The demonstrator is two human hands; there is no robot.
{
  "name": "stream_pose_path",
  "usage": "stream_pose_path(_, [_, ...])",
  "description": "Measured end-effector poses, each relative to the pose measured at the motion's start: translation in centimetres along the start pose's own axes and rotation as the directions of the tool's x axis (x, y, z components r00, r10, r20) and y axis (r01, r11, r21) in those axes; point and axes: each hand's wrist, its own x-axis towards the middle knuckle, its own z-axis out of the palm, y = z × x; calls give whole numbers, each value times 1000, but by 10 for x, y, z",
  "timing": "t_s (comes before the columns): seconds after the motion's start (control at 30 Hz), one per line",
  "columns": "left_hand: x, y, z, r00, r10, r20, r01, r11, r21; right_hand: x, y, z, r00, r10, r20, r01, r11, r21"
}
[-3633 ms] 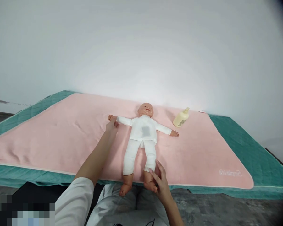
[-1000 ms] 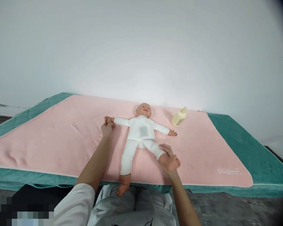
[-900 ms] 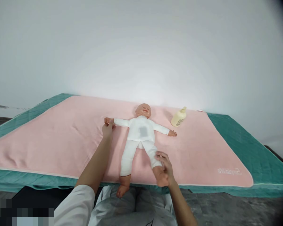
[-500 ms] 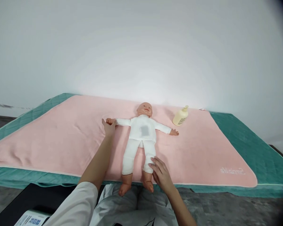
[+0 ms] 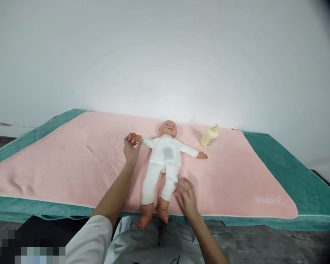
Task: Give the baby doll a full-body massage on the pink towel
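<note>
A baby doll [image 5: 165,156] in a white top and trousers lies on its back, head toward the wall and bare feet toward me. My left hand [image 5: 132,148] is closed around the doll's hand [image 5: 134,137] at the left, with small doll fingers showing above my grip. Beside the doll's lower leg at the right, my right hand [image 5: 186,196] has its fingers apart and holds nothing. Its fingertips are at the trouser leg [image 5: 170,185]; whether they touch it, I cannot tell. The doll's other arm stretches out to the right.
Under the doll, a pink blanket [image 5: 231,179] covers much of a green padded bed [image 5: 283,157]. A pale yellow pump bottle [image 5: 209,136] stands beyond the doll's right-side hand. A white wall [image 5: 165,58] rises behind the bed. At lower left, something dark is partly blurred out.
My left hand has moved right and slightly up, pushing the doll's hand inward. The doll's right-side leg has shifted left, and my right hand has moved slightly up beside it.
</note>
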Motion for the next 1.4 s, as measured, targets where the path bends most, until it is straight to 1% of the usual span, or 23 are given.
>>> stream_pose_path(0.07, [-6, 6, 0, 999, 36, 37, -39, 998, 58, 6, -2, -3, 994, -89, 64, 87, 996, 29])
stream_pose_path(0.17, [-11, 12, 0, 995, 49, 83, -63, 981, 182, 9, -7, -11, 951, -209, 229, 196, 977, 81])
stream_pose_path(0.27, [-12, 14, 0, 994, 46, 98, -67, 973, 222, 7, -13, -16, 890, -236, 389, 218, 972, 90])
stream_pose_path(0.33, [-12, 13, 0, 993, 50, 103, -70, 976, 207, 7, -16, -16, 866, -223, 447, 214, 974, 71])
stream_pose_path(0.37, [-12, 12, 0, 993, 50, 106, -71, 978, 197, 7, -17, -15, 866, -216, 451, 215, 975, 54])
stream_pose_path(0.43, [-12, 11, 0, 993, 47, 109, -66, 981, 181, 7, -17, -11, 887, -220, 406, 235, 972, 13])
stream_pose_path(0.57, [-13, 11, 0, 995, 39, 95, -54, 986, 158, 5, -10, 0, 923, -293, 249, 310, 950, -30])
stream_pose_path(0.67, [-16, 15, 1, 993, 75, 93, -85, 989, 117, -1, 0, 5, 955, -266, 135, 267, 964, 8])
stream_pose_path(0.73, [-19, 17, 2, 987, 123, 106, -132, 988, 82, -1, 7, 7, 983, -185, 22, 182, 980, 83])
stream_pose_path(0.77, [-21, 19, 2, 982, 153, 109, -162, 984, 72, 1, 10, 8, 992, -119, -47, 125, 983, 135])
stream_pose_path(0.8, [-23, 20, 2, 976, 187, 113, -195, 978, 70, 5, 12, 8, 993, -33, -111, 54, 980, 190])
stream_pose_path(0.87, [-28, 23, 2, 958, 259, 127, -271, 958, 91, 19, 14, 7, 968, 153, -197, -94, 955, 280])
stream_pose_path(0.9, [-30, 24, 2, 944, 295, 147, -311, 945, 104, 29, 14, 5, 948, 239, -212, -168, 938, 305])
stream_pose_path(0.97, [-35, 26, 3, 904, 369, 218, -398, 911, 111, 55, 12, 0, 914, 335, -227, -254, 912, 323])
stream_pose_path(1.0, [-36, 26, 4, 873, 410, 263, -448, 888, 101, 70, 11, -3, 885, 419, -202, -335, 875, 349])
stream_pose_path(1.03, [-38, 26, 5, 836, 456, 305, -501, 862, 83, 86, 11, -6, 864, 467, -189, -372, 844, 386])
stream_pose_path(1.07, [-39, 26, 6, 793, 504, 343, -554, 830, 60, 102, 12, -8, 863, 483, -149, -386, 821, 421])
stream_pose_path(1.13, [-39, 25, 9, 704, 589, 396, -645, 764, 10, 131, 15, -9, 859, 497, -123, -389, 791, 473])
stream_pose_path(1.17, [-39, 24, 10, 666, 620, 415, -676, 737, -15, 143, 18, -7, 865, 494, -87, -394, 777, 490])
stream_pose_path(1.23, [-38, 23, 12, 608, 659, 443, -714, 698, -58, 162, 23, 2, 883, 469, 14, -408, 753, 516])
stream_pose_path(1.3, [-37, 22, 13, 557, 686, 469, -742, 664, -90, 176, 29, 14, 896, 420, 142, -430, 746, 509])
stream_pose_path(1.37, [-36, 22, 13, 498, 708, 501, -771, 626, -119, 185, 35, 27, 889, 390, 239, -458, 760, 460])
stream_pose_path(1.4, [-35, 22, 12, 467, 715, 521, -783, 608, -133, 189, 38, 34, 880, 391, 269, -473, 771, 426])
